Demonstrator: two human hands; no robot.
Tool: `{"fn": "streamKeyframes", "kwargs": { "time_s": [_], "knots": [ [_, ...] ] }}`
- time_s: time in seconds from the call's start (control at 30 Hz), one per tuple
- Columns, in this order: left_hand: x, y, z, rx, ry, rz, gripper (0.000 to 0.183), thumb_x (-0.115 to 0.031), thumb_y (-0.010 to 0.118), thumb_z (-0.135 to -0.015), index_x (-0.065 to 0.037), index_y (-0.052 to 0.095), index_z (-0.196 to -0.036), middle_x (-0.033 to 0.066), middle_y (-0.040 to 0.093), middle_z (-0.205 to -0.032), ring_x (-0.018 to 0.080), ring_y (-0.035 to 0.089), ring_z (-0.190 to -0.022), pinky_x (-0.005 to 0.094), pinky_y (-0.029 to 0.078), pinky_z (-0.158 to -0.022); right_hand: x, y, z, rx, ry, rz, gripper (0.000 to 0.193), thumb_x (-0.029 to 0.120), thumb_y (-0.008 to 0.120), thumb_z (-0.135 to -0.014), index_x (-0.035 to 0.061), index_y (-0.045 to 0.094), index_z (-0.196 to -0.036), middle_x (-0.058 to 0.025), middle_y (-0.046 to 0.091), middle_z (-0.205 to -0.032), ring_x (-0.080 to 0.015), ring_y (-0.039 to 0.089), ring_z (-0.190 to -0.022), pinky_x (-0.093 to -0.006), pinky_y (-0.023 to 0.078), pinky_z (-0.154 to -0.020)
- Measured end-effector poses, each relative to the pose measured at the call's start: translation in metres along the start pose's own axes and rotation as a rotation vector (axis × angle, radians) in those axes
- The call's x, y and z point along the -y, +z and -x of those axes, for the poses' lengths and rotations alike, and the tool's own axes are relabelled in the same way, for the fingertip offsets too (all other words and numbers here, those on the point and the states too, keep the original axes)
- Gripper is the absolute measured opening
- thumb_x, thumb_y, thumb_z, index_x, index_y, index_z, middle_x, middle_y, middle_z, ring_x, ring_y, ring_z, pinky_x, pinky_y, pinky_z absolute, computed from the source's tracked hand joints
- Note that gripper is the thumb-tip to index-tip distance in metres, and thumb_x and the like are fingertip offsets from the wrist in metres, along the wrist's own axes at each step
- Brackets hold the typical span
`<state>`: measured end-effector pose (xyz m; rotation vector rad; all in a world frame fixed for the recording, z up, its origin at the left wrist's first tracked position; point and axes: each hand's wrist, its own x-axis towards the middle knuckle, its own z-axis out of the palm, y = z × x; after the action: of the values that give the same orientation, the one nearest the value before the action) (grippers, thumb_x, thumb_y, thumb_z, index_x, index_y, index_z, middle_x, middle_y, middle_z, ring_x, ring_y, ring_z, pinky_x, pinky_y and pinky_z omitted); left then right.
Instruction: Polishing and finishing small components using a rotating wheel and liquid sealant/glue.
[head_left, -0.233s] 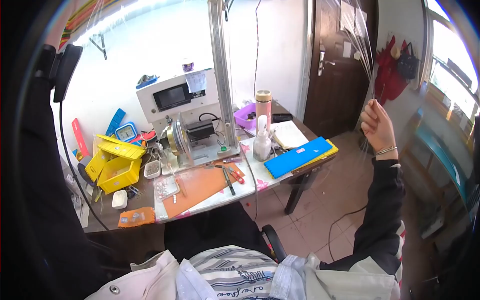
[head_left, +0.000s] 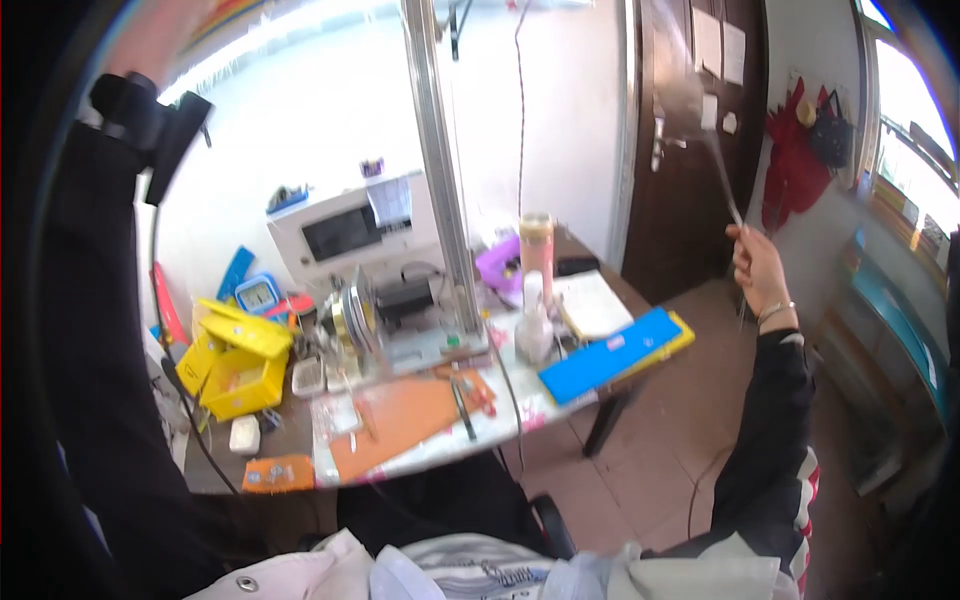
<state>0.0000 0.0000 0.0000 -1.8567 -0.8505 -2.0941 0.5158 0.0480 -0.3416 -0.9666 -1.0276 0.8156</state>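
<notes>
My right hand [head_left: 762,268] is raised at the right, in front of the door. Its fingers are closed in a pinch on a bundle of thin, pale, translucent strands [head_left: 728,185] that runs upward and blurs toward the top. A thin bracelet circles that wrist. My left hand [head_left: 148,48] is lifted at the upper left edge, smeared by motion, and its fingers are out of sight. A black device [head_left: 178,140] with a cable sits at the left wrist. Neither hand touches the table.
On the table [head_left: 300,420] are a white machine with a screen [head_left: 345,235], a metal column [head_left: 440,180], yellow bins [head_left: 245,385], an orange mat [head_left: 395,425], a spray bottle [head_left: 535,335], a pink flask [head_left: 537,262] and a blue board [head_left: 610,358]. Behind stands a brown door [head_left: 690,230].
The head view has shifted, so the table sits lower in it. My right hand appears slightly lower, still pinching the strands, which have drawn together. My left wrist has moved inward.
</notes>
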Motion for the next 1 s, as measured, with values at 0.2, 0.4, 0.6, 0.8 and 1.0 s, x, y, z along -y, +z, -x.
{"fn": "streamKeyframes", "kwargs": {
  "time_s": [0.2, 0.4, 0.6, 0.8, 1.0],
  "knots": [
    [0.037, 0.077, -0.059, 0.078, 0.238, -0.096, 0.031, -0.008, 0.069, -0.09, -0.002, 0.059, -0.119, 0.0144, 0.069, -0.103, 0.0218, 0.069, -0.083, 0.0337, 0.058, -0.072, -0.065, -0.006, -0.102, -0.285, -0.031, 0.236, 0.027, 0.028, 0.05, -0.105, 0.009, 0.069, -0.101, 0.0082, 0.045, -0.07, -0.0014, 0.039, -0.054, -0.0185, 0.029, -0.042],
    [0.011, 0.127, -0.083, -0.022, 0.636, -0.331, 0.019, -0.007, 0.073, -0.085, 0.001, 0.061, -0.097, 0.0176, 0.068, -0.086, 0.0272, 0.067, -0.082, 0.0368, 0.05, -0.074, -0.136, 0.031, -0.191, -0.4, -0.175, 0.146, 0.027, 0.022, 0.053, -0.103, 0.0064, 0.073, -0.094, 0.0043, 0.052, -0.067, -0.0053, 0.045, -0.057, -0.0238, 0.036, -0.051],
    [0.045, 0.218, -0.106, 0.085, 0.676, -0.257, 0.025, -0.012, 0.075, -0.083, 0.001, 0.06, -0.1, 0.0221, 0.068, -0.095, 0.0346, 0.067, -0.091, 0.0397, 0.051, -0.079, -0.256, 0.071, -0.22, -0.46, -0.074, 0.072, 0.026, 0.02, 0.052, -0.103, 0.0052, 0.072, -0.094, 0.0012, 0.057, -0.069, -0.0077, 0.05, -0.061, -0.0249, 0.041, -0.056],
    [0.084, 0.245, -0.114, 0.235, 0.529, -0.459, 0.028, -0.014, 0.076, -0.082, 0.0, 0.062, -0.102, 0.0221, 0.069, -0.099, 0.037, 0.066, -0.096, 0.041, 0.051, -0.084, -0.335, 0.117, -0.232, -0.387, -0.004, -0.025, 0.026, 0.02, 0.051, -0.103, 0.0048, 0.071, -0.096, 0.0005, 0.057, -0.071, -0.0079, 0.049, -0.058, -0.025, 0.042, -0.054],
    [0.12, 0.253, -0.118, 0.219, 0.314, -0.362, 0.03, -0.013, 0.076, -0.082, 0.001, 0.062, -0.104, 0.0207, 0.069, -0.103, 0.035, 0.066, -0.098, 0.0386, 0.051, -0.086, -0.334, 0.13, -0.202, -0.353, 0.068, -0.116, 0.025, 0.024, 0.05, -0.104, 0.0085, 0.07, -0.102, 0.0024, 0.055, -0.072, -0.0054, 0.047, -0.056, -0.0213, 0.037, -0.048]
  ]
}}
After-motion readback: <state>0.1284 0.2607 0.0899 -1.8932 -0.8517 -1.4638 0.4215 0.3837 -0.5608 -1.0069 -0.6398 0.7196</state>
